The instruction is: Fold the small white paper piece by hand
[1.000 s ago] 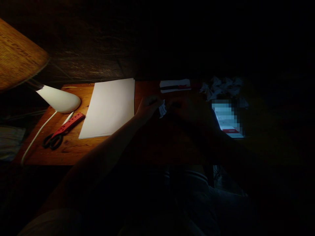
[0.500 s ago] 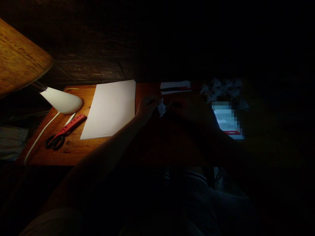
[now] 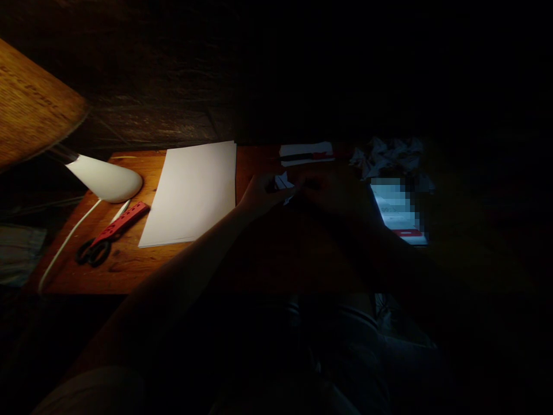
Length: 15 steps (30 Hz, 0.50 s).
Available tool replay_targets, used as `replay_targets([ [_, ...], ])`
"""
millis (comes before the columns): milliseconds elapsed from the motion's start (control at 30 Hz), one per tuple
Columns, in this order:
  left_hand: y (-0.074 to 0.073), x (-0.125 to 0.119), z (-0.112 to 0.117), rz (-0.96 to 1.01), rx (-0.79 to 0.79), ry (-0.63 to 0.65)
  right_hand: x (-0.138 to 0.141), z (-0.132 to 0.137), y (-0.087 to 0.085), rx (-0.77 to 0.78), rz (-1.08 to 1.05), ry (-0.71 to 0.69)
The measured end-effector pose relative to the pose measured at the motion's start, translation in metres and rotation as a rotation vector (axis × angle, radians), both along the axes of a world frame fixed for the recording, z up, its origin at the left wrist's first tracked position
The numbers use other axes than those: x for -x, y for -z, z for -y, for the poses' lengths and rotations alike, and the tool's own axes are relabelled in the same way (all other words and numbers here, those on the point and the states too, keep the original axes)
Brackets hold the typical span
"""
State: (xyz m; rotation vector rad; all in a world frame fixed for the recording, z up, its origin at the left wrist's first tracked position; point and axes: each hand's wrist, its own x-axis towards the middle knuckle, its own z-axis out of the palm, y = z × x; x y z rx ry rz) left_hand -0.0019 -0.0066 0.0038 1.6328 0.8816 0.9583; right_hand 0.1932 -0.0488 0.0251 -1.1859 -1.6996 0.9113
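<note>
The scene is very dark. My left hand (image 3: 261,195) and my right hand (image 3: 332,190) meet over the middle of the wooden table (image 3: 129,265). Both are closed on a small folded piece of white paper (image 3: 283,181) held between them. Only a corner of that paper shows between the fingers. My right hand is a dark shape in shadow and its fingers are hard to make out.
A stack of white sheets (image 3: 192,193) lies left of my hands. Scissors with a red sheath (image 3: 110,233) and a white lamp base (image 3: 106,178) stand at the far left. A lit phone (image 3: 397,210), crumpled papers (image 3: 389,153) and a white card with a pen (image 3: 306,153) lie further back and right.
The small paper has sunk deeper between my fingers, so less of it shows. My hands have closed in slightly around it.
</note>
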Motion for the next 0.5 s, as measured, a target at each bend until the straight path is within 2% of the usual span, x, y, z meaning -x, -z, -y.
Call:
replay_targets([
  [200,0.0034,0.0033,-0.0024,-0.054,0.012,0.009,0.0011,-0.0011,0.0035,-0.001,-0.013,-0.009],
  [500,0.0025,0.0012,-0.0036,-0.001,0.031,0.015,0.0022,0.0007,0.0,-0.03,-0.029,-0.001],
])
